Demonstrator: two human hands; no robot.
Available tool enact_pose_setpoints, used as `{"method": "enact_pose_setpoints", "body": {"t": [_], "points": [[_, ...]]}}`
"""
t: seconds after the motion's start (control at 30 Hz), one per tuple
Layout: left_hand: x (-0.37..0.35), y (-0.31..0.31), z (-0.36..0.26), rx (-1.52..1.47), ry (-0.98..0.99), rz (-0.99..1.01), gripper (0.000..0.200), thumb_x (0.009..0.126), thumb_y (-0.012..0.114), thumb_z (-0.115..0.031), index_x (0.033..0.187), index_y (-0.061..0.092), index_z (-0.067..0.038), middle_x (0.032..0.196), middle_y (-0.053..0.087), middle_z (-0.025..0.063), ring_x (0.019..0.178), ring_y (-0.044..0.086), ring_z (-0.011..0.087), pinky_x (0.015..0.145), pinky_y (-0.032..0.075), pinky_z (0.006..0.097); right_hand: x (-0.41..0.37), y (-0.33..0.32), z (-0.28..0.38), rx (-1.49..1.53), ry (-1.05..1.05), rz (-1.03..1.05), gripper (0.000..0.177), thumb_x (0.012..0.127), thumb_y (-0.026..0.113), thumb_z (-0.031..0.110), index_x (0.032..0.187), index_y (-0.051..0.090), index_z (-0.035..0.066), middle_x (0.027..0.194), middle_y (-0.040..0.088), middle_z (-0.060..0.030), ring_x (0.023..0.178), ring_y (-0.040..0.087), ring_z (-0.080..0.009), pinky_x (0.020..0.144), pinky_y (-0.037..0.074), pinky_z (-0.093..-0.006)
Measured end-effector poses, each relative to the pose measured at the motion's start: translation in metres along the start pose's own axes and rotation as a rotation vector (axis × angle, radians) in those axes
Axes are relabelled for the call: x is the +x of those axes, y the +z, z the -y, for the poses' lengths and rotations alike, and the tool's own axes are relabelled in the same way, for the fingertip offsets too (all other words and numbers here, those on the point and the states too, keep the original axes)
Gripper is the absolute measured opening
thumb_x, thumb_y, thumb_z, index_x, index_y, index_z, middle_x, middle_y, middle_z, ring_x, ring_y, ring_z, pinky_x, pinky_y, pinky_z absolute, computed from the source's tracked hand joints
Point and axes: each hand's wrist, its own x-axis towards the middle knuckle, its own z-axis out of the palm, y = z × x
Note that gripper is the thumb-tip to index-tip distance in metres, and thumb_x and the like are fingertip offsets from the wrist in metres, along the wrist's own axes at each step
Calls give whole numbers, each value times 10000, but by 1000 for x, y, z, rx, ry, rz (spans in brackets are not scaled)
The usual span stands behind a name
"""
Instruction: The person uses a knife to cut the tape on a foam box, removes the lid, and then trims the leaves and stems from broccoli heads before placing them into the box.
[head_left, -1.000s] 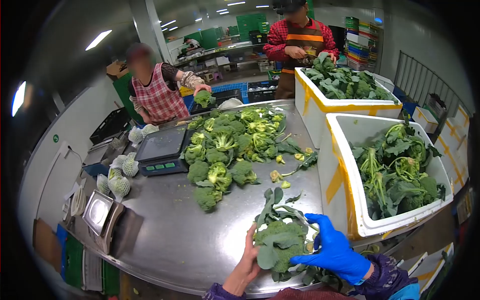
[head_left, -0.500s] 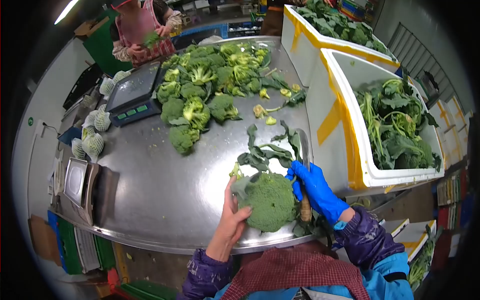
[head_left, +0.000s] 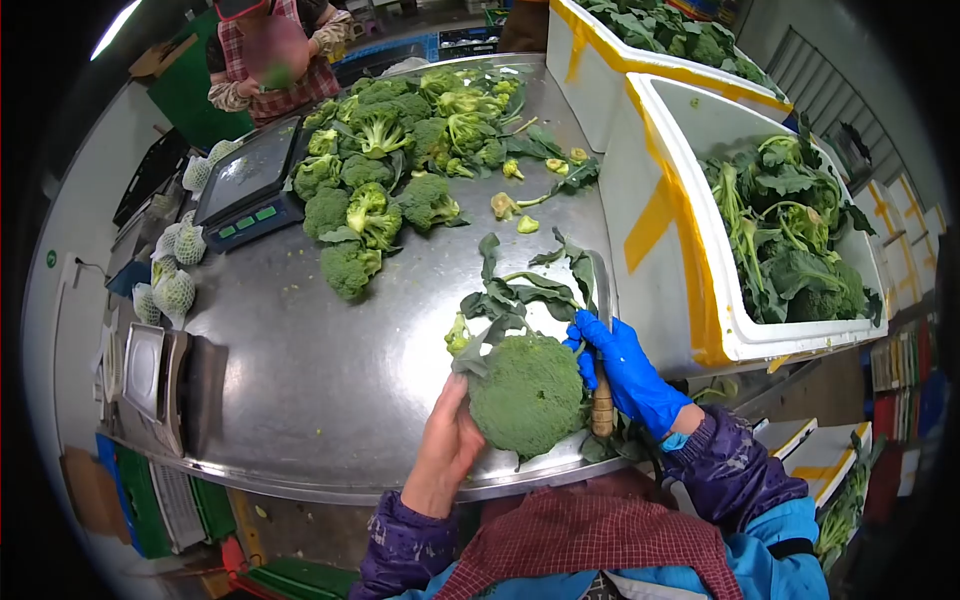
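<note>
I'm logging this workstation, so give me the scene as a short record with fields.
left hand: bare, holding the broccoli head on the table
right hand: blue glove, grip shut on a knife beside the head
on table: cut leaves, broccoli pile, scale
box: white, holds leafy broccoli, right of table

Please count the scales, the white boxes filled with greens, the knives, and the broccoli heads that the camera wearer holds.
Scales: 2
White boxes with greens: 2
Knife: 1
Held broccoli head: 1
Total: 6
</note>
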Motion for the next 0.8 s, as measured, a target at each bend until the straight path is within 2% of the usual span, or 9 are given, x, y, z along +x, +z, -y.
{"method": "enact_pose_setpoints", "body": {"t": [0.13, 0.23, 0.3, 0.4, 0.47, 0.53, 0.67, 0.73, 0.8], "points": [[-4, 9, -4, 17, -25, -51, 450, 957, 342, -301, 1309, 320, -21, 1306, 421, 157, 1187, 447, 287, 963, 403, 467, -3, 2, 4, -42, 13, -22, 296, 862, 594, 301, 930, 504, 27, 747, 543, -59, 449, 457, -93, 383, 400, -244], [-3, 7, -2, 2, -40, -53, 449, 957, 341, -308, 1308, 324, -29, 1309, 419, 155, 1193, 440, 288, 969, 391, 471, -13, 3, 13, -210, 86, 44, 349, 814, 659, 268, 1005, 495, 27, 819, 553, -58, 546, 509, -94, 470, 453, -248], [-3, 6, -2, -10, -40, -62, 451, 958, 339, -313, 1309, 324, -30, 1311, 417, 153, 1198, 434, 288, 974, 383, 472, -22, 10, 17, -339, -62, 138, 478, 758, 718, 247, 1094, 470, 14, 911, 548, -57, 697, 547, -104, 610, 485, -248], [-5, 10, -2, -19, -42, -77, 453, 959, 333, -318, 1311, 323, -33, 1316, 413, 150, 1205, 425, 289, 984, 368, 472, -27, 16, 10, -241, -212, 218, 580, 711, 760, 237, 1146, 450, 9, 970, 535, -57, 806, 542, -116, 704, 472, -246], [-6, 13, -2, -17, -41, -83, 453, 960, 330, -318, 1313, 323, -35, 1320, 409, 149, 1208, 421, 289, 990, 361, 471, -27, 14, 14, -229, -214, 212, 573, 704, 764, 219, 1144, 454, 22, 959, 544, -51, 737, 536, -95, 645, 463, -233], [-7, 13, -3, -45, -60, -74, 453, 962, 323, -310, 1318, 318, -30, 1322, 406, 150, 1206, 422, 291, 991, 363, 466, -30, 13, 29, -389, 11, 211, 600, 695, 770, 229, 1158, 445, 32, 945, 558, -47, 684, 522, -70, 571, 444, -224], [-8, 9, -2, -31, -67, -3, 518, 952, 371, -338, 1356, 245, -41, 1360, 339, 133, 1243, 368, 276, 1001, 352, 469, -31, 12, 27, -405, -5, 204, 635, 683, 779, 246, 1169, 430, 32, 929, 565, -41, 647, 511, -49, 510, 419, -215], [-8, 10, -3, -63, -95, -24, 485, 954, 368, -310, 1339, 288, -26, 1352, 364, 141, 1251, 360, 275, 1027, 317, 455, -33, 13, 26, -379, 6, 200, 534, 717, 751, 179, 1141, 457, 40, 998, 538, -46, 861, 526, -103, 714, 458, -236], [-10, 10, -3, -92, -65, -14, 473, 953, 364, -299, 1330, 306, -20, 1354, 368, 146, 1253, 358, 277, 1042, 293, 450, -32, 13, 18, -218, -41, 252, 558, 735, 731, 140, 1192, 430, 34, 1037, 541, -58, 942, 539, -131, 807, 460, -273]]}}
